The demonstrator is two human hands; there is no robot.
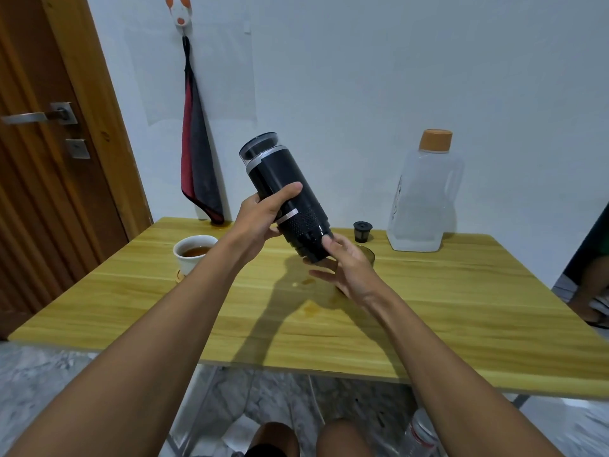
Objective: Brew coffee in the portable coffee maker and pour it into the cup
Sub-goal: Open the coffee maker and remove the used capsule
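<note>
Wooden table (461, 291), white wall behind: tilted portable coffee maker (280, 179) held above it. Left hand (260, 219) grips its barrel and right hand (346, 268) pinches its lower end, half-hiding an amber glass (369, 253). Filled white cup (194, 252) at left; filter basket (362, 230) and water jug (425, 206) behind.

This is a room in a home. A brown wood door (49, 166) with a metal handle (29, 117) stands on the left. A red and grey cloth (197, 166) hangs from a small hook (179, 13) on the plain white wall (362, 77). A wood table (461, 308) sits against that wall. On it are a white cup (192, 258) with a brown drink in it and a big clear jug (425, 199) with an orange cap. The floor (33, 374) looks like grey stone.
</note>
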